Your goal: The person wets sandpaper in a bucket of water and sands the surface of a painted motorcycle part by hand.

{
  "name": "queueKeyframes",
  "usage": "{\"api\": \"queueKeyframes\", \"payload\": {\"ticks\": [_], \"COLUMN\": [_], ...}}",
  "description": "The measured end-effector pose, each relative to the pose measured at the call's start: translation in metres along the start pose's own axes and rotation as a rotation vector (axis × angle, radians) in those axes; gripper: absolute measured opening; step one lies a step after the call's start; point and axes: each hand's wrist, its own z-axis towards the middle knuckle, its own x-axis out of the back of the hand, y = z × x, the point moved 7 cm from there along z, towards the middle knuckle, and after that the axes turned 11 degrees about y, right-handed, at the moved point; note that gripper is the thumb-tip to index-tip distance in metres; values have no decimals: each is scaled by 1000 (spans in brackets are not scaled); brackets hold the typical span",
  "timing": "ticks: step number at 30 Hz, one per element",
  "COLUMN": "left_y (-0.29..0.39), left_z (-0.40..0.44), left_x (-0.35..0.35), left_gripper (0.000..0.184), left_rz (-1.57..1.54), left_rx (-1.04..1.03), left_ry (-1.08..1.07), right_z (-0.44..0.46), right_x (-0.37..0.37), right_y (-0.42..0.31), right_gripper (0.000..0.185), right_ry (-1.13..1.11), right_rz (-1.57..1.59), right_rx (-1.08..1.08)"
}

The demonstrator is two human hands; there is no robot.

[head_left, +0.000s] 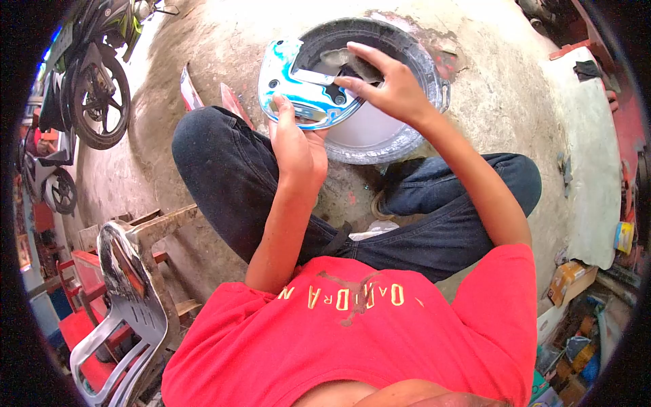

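Observation:
My left hand is closed on the lower edge of a curved, glossy blue-and-white plastic panel, with the thumb on its face. The panel has screw holes and a notch cut into one side. It is held over the near-left part of a round dark tub of cloudy, greyish water. My right hand is open at the panel's right side, its index finger stretched over the tub. The right thumb tip is at the panel's edge; whether it touches cannot be told. A dark thing in the tub is partly hidden behind the panel.
Two narrow red-and-white panels stand by my left knee. Parked motorcycles are at the far left. A grey plastic chair stands beside a wooden frame. On the right lie a pale slab and a cardboard box.

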Motion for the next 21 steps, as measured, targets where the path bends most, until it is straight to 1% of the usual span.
{"api": "queueKeyframes", "payload": {"ticks": [2,8,11,12,14,15,18,19,21], "left_y": [0,0,0,-2,0,3,-2,-4,-4], "left_z": [-1,0,5,8,10,8,13,16,18], "left_x": [0,2,5,8,8,8,10,11,14], "left_gripper": [40,39,38,37,38,38,39,39,39], "left_rz": [6,-7,-26,-33,-21,-2,-37,-64,-58], "left_rx": [-1,4,-8,-9,-15,-19,23,43,48], "left_ry": [4,18,3,-4,-23,-33,-58,-68,-55], "right_z": [-3,-10,-16,-25,-43,-47,-39,-40,-42], "right_x": [-4,-12,-8,-12,-18,-21,-15,-16,-22], "right_y": [-7,0,-22,-32,-58,-61,-60,-59,-58], "right_gripper": [51,34,27,25,31,39,49,57,57], "right_ry": [-8,76,92,58,60,45,-4,-30,-39], "right_rz": [3,-33,-11,-8,-41,-87,-41,-78,-134], "right_rx": [46,270,267,339,569,603,576,600,627]}}
